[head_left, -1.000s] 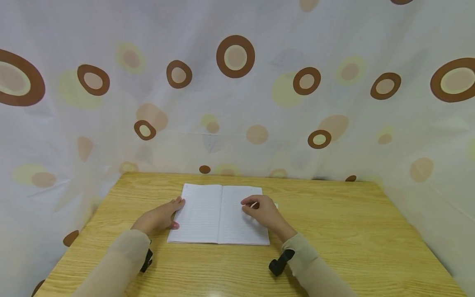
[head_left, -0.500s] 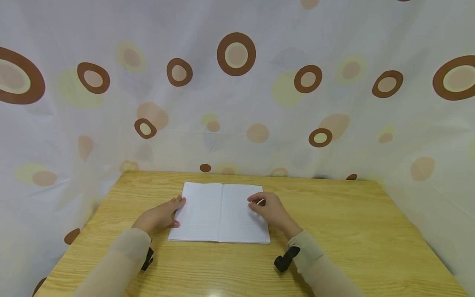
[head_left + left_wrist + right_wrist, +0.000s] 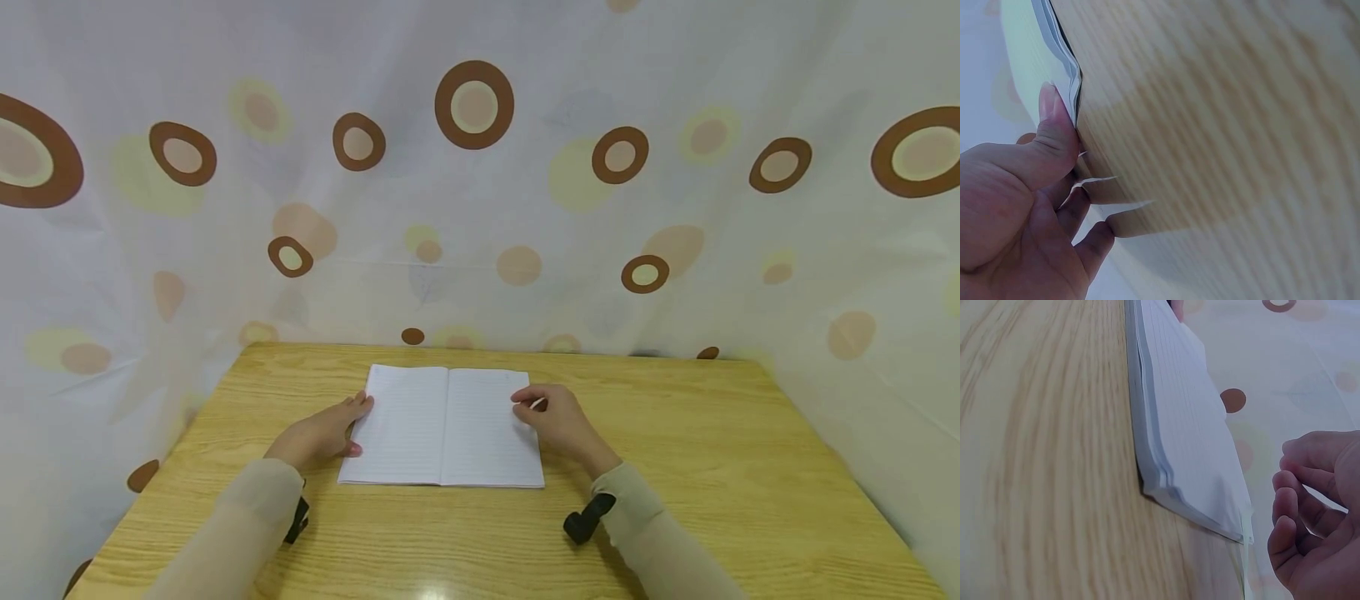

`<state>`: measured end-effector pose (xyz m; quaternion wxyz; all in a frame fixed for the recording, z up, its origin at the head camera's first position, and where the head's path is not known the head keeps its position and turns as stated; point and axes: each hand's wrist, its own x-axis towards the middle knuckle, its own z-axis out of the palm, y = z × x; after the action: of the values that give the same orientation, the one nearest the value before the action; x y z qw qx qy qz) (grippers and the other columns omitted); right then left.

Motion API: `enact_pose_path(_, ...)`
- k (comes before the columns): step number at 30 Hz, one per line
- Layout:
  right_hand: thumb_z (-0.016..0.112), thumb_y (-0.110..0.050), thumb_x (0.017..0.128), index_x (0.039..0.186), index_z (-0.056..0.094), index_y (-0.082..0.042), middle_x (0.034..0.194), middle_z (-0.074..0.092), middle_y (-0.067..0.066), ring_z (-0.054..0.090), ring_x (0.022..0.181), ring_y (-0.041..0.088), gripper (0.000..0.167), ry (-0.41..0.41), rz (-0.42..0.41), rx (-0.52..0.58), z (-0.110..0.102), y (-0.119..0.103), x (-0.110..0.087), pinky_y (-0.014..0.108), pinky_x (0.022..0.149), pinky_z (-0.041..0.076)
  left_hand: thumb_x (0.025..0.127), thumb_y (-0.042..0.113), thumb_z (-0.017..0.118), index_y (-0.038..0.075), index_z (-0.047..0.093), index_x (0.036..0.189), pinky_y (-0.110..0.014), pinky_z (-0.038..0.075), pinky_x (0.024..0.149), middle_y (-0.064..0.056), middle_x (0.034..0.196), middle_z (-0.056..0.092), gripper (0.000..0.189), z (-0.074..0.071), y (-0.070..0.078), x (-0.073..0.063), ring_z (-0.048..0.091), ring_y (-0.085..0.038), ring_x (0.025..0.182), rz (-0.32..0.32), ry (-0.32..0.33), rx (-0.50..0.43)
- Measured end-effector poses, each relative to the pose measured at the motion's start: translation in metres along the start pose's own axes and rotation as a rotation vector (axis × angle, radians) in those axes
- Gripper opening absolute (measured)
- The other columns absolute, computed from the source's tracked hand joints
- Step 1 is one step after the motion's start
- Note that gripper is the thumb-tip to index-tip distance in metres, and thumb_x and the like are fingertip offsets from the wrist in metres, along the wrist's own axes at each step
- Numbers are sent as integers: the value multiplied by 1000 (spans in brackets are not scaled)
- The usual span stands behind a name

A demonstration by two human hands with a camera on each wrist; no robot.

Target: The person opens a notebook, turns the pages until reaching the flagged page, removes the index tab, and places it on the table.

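Note:
An open notebook with lined white pages lies flat on the table. My left hand lies at its left edge; in the left wrist view the thumb is on the page edge, and the other fingers reach along the table beside it. Over the right page's outer edge is my right hand, thumb and index tips close together, with nothing visible between them. In the right wrist view its fingers are loosely bent, apart from the pages. A thin pale translucent strip sticks out past the page edge near them.
The wooden table extends around the notebook on all sides. Behind and beside it hangs a white curtain printed with brown, pink and yellow circles. Each wrist bears a black camera mount, the right one close above the table.
My right hand has slid right across the right page to its outer edge, thumb and index staying close together. My left hand keeps its place at the left edge.

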<state>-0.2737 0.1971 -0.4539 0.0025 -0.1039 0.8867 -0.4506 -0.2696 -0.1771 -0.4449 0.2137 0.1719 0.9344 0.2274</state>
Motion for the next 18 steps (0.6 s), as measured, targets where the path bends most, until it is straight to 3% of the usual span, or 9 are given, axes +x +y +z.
enact_pose_path(18,68,-12,94,108,73,-7,101,66,5,56,83,21,16,24,35,-32,-15,14,-2,31,71,49,90,10,67,1,20,156,-55,12,116,-21,162,8,82,0,0,1,8,-39,148,-2,0,22)
